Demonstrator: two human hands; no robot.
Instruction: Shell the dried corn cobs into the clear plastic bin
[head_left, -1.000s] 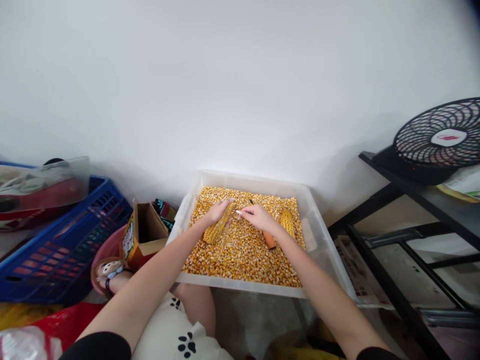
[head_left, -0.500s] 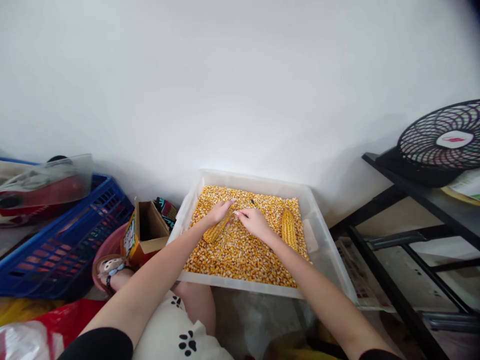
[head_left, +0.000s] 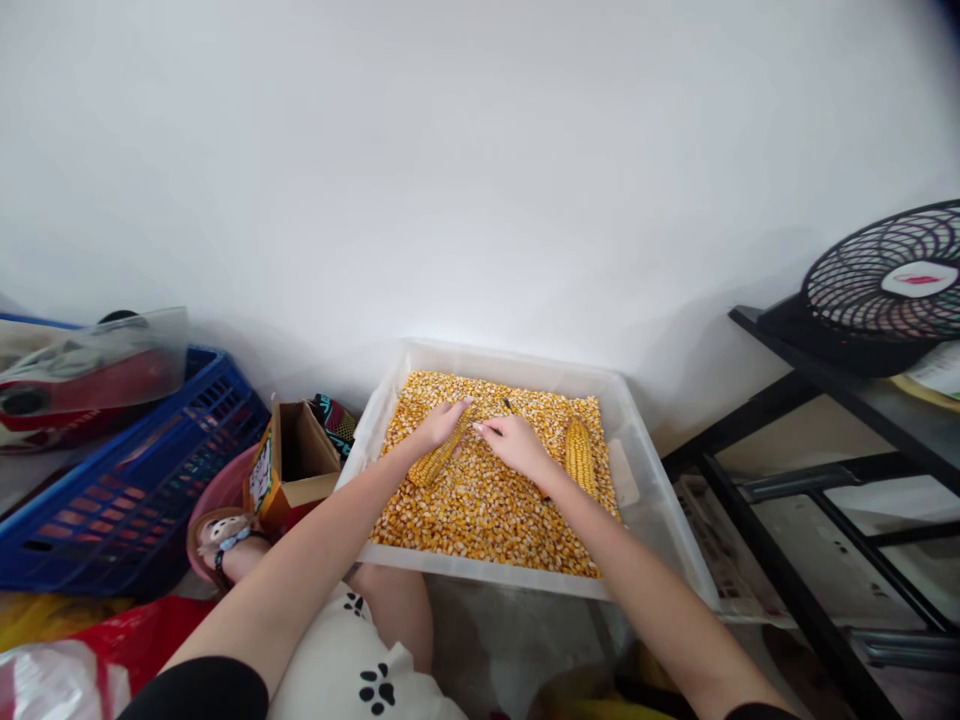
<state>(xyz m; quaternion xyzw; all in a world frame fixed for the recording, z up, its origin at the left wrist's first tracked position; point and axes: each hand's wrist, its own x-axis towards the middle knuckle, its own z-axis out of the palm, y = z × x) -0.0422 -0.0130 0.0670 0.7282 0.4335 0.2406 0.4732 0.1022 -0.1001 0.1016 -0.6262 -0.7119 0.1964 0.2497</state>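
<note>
A corn cob (head_left: pixel 429 468) lies slanted under my left hand (head_left: pixel 442 424), whose fingers are wrapped round its upper part. My right hand (head_left: pixel 514 446) is closed just to the right of that cob, pinching a slim dark tool (head_left: pixel 491 430); its kind is too small to make out. A dark tip (head_left: pixel 508 404) shows beyond the knuckles. Beneath both hands spreads a thick layer of loose yellow corn kernels (head_left: pixel 480 515) in a translucent plastic tub (head_left: pixel 480 569). A second cob (head_left: pixel 579 455) rests on the kernels to the right of my right hand.
To the left stand a blue plastic crate (head_left: pixel 135 480), an open cardboard box (head_left: pixel 304 455) and a pink basin (head_left: pixel 221 490). On the right, a black-framed rack (head_left: pixel 787 350) carries a fan (head_left: pixel 892 280). A white wall (head_left: pixel 480 180) rises behind the tub.
My right hand has shifted very slightly to the right, away from the cob. My left hand keeps its grip on the cob in the same place.
</note>
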